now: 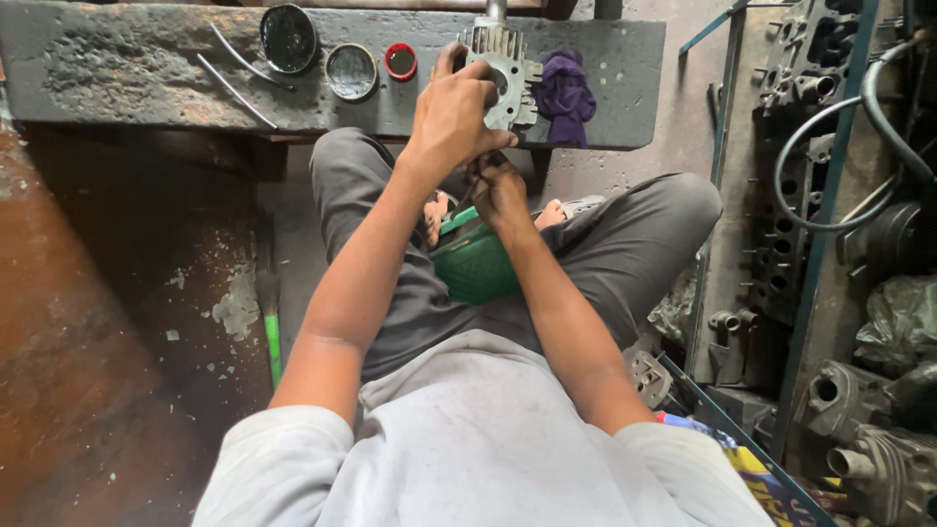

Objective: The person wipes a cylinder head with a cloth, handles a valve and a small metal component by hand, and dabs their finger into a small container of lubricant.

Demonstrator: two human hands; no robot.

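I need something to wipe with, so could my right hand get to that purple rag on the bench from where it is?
Probably yes. The purple rag lies in the open on the bench, just right of the cylinder, with nothing over it. But the right hand is busy under the cylinder, so it would have to let go first.

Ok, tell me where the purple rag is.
In the head view the purple rag lies on the grey slab at the top, just right of the finned cylinder that the left hand grips.
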